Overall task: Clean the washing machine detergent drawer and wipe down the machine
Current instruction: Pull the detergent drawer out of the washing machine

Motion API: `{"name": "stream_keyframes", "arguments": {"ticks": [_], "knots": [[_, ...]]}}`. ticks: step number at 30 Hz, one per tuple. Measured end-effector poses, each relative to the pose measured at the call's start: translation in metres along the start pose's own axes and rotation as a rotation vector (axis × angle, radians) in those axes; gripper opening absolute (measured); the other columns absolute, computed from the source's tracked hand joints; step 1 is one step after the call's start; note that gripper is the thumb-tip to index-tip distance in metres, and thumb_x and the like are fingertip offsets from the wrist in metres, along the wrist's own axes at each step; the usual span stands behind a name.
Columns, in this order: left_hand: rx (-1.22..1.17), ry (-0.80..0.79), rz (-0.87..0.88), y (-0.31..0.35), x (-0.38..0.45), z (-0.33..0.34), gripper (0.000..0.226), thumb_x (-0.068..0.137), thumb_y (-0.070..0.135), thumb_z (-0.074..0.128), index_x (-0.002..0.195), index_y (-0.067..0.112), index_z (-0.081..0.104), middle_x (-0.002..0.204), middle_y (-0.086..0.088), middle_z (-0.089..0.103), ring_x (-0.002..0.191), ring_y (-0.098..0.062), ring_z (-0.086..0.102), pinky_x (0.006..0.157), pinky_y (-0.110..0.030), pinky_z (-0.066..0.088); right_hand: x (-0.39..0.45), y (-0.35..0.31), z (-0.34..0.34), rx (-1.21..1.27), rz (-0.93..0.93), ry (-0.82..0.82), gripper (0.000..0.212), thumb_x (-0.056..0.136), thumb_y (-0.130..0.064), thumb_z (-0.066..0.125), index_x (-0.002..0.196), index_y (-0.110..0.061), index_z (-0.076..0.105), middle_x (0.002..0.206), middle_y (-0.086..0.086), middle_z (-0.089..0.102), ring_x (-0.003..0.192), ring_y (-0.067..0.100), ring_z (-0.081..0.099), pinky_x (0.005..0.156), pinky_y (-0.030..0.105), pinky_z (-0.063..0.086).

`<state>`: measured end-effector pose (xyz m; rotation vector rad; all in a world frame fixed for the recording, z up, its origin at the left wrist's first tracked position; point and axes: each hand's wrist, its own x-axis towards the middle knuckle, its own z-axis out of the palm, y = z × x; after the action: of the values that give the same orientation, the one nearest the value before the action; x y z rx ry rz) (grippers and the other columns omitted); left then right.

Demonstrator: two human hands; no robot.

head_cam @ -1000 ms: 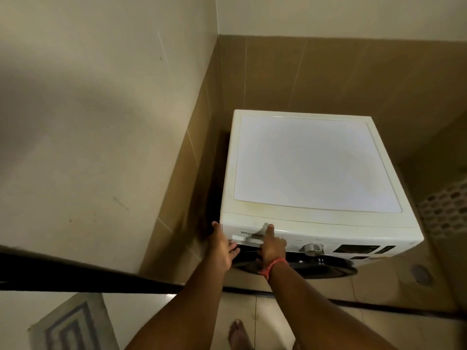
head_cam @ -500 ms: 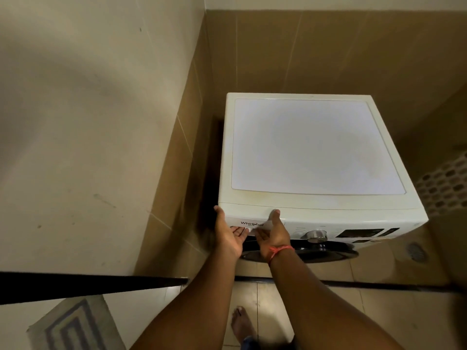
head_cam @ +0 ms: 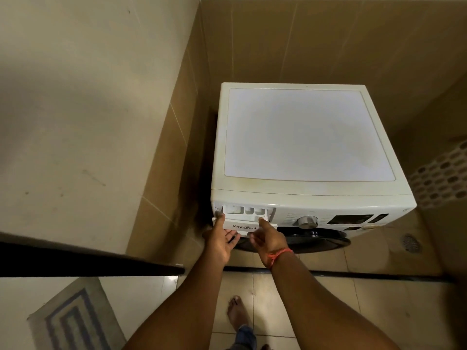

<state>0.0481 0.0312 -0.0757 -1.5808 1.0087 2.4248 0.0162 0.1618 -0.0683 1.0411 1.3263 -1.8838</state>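
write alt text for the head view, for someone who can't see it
Seen from above, both hands grip the front panel of a partly open detergent drawer on a white washer set in a tiled corner: left hand, right hand. A dial sits to the drawer's right.

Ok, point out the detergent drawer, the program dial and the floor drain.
detergent drawer [head_cam: 243, 226]: head view, front panel by the logo.
program dial [head_cam: 307, 221]: head view, knob face.
floor drain [head_cam: 411, 243]: head view, grate centre.

Hidden under the pulled-out drawer front

Both hands' fingers [head_cam: 233, 237] curl beneath the detergent drawer [head_cam: 246, 224], tips unseen; panel lettering beside the dial [head_cam: 307, 221] is too small to read; the foot [head_cam: 238, 317] and rug [head_cam: 73, 322] are cut by the bottom edge.
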Motion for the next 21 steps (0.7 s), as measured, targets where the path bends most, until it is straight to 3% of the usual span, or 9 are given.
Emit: {"name": "stream_keyframes", "arguments": {"ticks": [3, 6, 8, 12, 15, 19, 21], "knots": [[0.044, 0.023, -0.01, -0.007, -0.009, -0.009, 0.042, 0.093, 0.031, 0.063, 0.126, 0.007, 0.052, 0.111, -0.021, 0.063, 0.093, -0.028, 0.066, 0.08, -0.046, 0.056, -0.01, 0.006, -0.011, -0.105, 0.026, 0.017, 0.032, 0.087, -0.03, 0.071, 0.095, 0.0, 0.065, 0.085, 0.013, 0.063, 0.08, 0.025, 0.061, 0.073, 0.037, 0.054], [0.093, 0.061, -0.033, -0.01, -0.019, -0.016, 0.038, 0.094, 0.027, 0.058, 0.126, 0.008, 0.049, 0.105, -0.022, 0.062, 0.091, -0.031, 0.065, 0.08, -0.048, 0.056, -0.021, 0.013, -0.021, -0.166, 0.027, 0.048, 0.069, 0.069, -0.04, 0.082, 0.121, -0.002, 0.056, 0.1, 0.011, 0.07, 0.088, 0.026, 0.068, 0.063, 0.036, 0.056], [0.128, 0.088, -0.036, -0.013, -0.027, -0.02, 0.043, 0.093, 0.027, 0.056, 0.129, 0.008, 0.046, 0.111, -0.025, 0.061, 0.093, -0.034, 0.066, 0.068, -0.044, 0.058, -0.028, 0.017, -0.03, -0.23, 0.021, 0.051, 0.081, 0.065, -0.041, 0.084, 0.13, -0.009, 0.047, 0.112, 0.012, 0.066, 0.097, 0.029, 0.065, 0.066, 0.041, 0.057], [0.176, 0.13, -0.024, -0.025, -0.041, -0.03, 0.045, 0.091, 0.029, 0.055, 0.129, 0.007, 0.046, 0.11, -0.027, 0.062, 0.091, -0.035, 0.068, 0.062, -0.044, 0.06, -0.05, 0.019, -0.042, -0.421, 0.032, 0.057, 0.067, 0.08, -0.034, 0.077, 0.13, -0.01, 0.04, 0.119, 0.015, 0.057, 0.1, 0.03, 0.059, 0.084, 0.048, 0.056], [0.237, 0.152, -0.018, -0.031, -0.048, -0.037, 0.043, 0.091, 0.031, 0.052, 0.127, 0.008, 0.047, 0.107, -0.025, 0.065, 0.086, -0.033, 0.07, 0.063, -0.049, 0.06, -0.056, 0.022, -0.047, -0.482, 0.061, 0.057, 0.072, 0.081, -0.035, 0.076, 0.133, -0.013, 0.032, 0.121, 0.017, 0.053, 0.102, 0.031, 0.057, 0.082, 0.047, 0.057], [0.319, 0.145, -0.007, -0.034, -0.055, -0.042, 0.042, 0.092, 0.032, 0.051, 0.128, 0.01, 0.048, 0.108, -0.022, 0.066, 0.087, -0.032, 0.069, 0.062, -0.048, 0.06, -0.064, 0.031, -0.049, -0.518, 0.093, 0.035, 0.072, 0.081, -0.043, 0.071, 0.137, -0.015, 0.035, 0.12, 0.013, 0.052, 0.097, 0.029, 0.056, 0.069, 0.042, 0.056], [0.373, 0.16, 0.001, -0.033, -0.059, -0.043, 0.041, 0.093, 0.034, 0.051, 0.127, 0.011, 0.048, 0.107, -0.02, 0.066, 0.085, -0.03, 0.067, 0.063, -0.052, 0.06, -0.071, 0.032, -0.05, -0.518, 0.08, 0.005, 0.064, 0.086, -0.041, 0.066, 0.136, -0.014, 0.035, 0.114, 0.011, 0.051, 0.1, 0.03, 0.054, 0.072, 0.043, 0.054]]}}
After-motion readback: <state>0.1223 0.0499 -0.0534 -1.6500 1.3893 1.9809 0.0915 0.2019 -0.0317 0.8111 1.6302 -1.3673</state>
